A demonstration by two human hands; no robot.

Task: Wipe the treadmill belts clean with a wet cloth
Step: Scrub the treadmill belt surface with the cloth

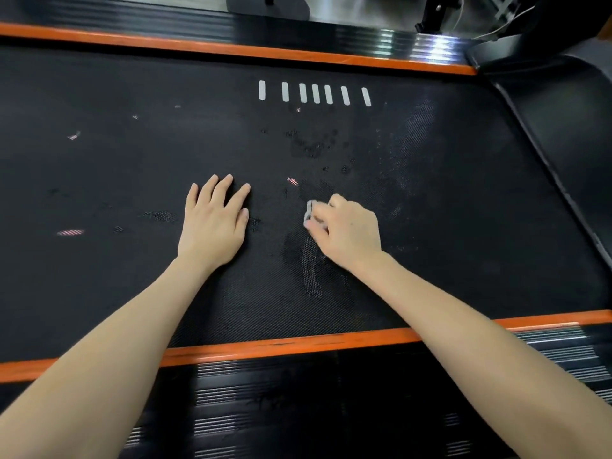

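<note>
Nearest to me, along the bottom of the frame, runs the ribbed black side rail (pixel 298 402) of the treadmill, and both my bare forearms reach over it from the lower corners. Just past the rail lies an orange strip (pixel 298 342) that borders the near edge of the belt (pixel 132 180), a wide black textured surface filling the middle of the frame. My left hand (pixel 213 223) lies flat on the belt a little left of centre, palm down, fingers straight and slightly spread, holding nothing. My right hand (pixel 347 228) sits just right of centre, fingers curled around a small light grey cloth (pixel 310 215), which shows at the left side of my fist and is down against the belt. Below that hand is a darker, damp-looking patch (pixel 309 266), and more dark blotches dot the belt above it. A few small pale pinkish flecks are scattered toward the left of the belt. Higher up, right of centre, a row of short white bars (pixel 314 93) is printed on the belt. Along the top runs a second orange strip (pixel 231 49) with the far rail (pixel 231 26) behind it, and a black cover (pixel 563 127) curves down the right edge.
</note>
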